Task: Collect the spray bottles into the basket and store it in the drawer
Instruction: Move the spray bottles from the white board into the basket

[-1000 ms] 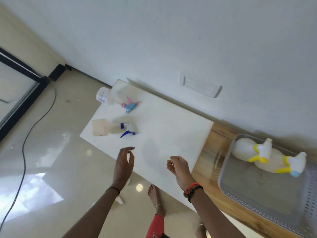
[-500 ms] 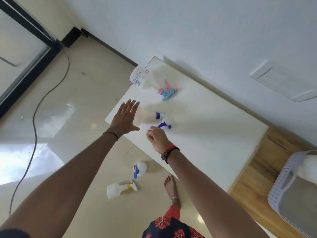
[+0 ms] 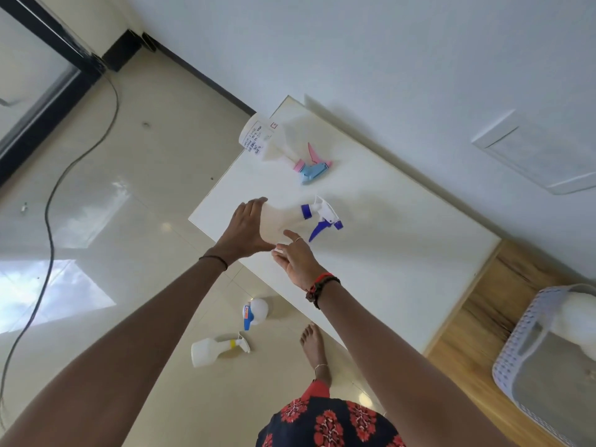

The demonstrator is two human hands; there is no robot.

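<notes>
A translucent spray bottle with a blue trigger [image 3: 283,221] lies on the white tabletop [image 3: 387,253] near its front left corner. My left hand [image 3: 245,229] is wrapped around the bottle's base. My right hand [image 3: 295,258] is beside it with fingers apart, its forefinger touching the bottle's underside. A second bottle with a pink and blue trigger [image 3: 277,143] lies at the far corner, its base over the edge. The grey perforated basket [image 3: 516,356] stands at the right on the wooden surface with a white bottle [image 3: 577,317] inside, partly cut off.
Two more spray bottles lie on the tiled floor below the table: a round one with a blue head [image 3: 256,312] and one with a yellow collar [image 3: 213,350]. My bare foot [image 3: 314,350] is next to them. A black cable [image 3: 48,204] runs across the floor.
My left hand has gone from flat over the blue-trigger bottle's base to closed around it. My right hand has opened and moved up against the bottle's side.
</notes>
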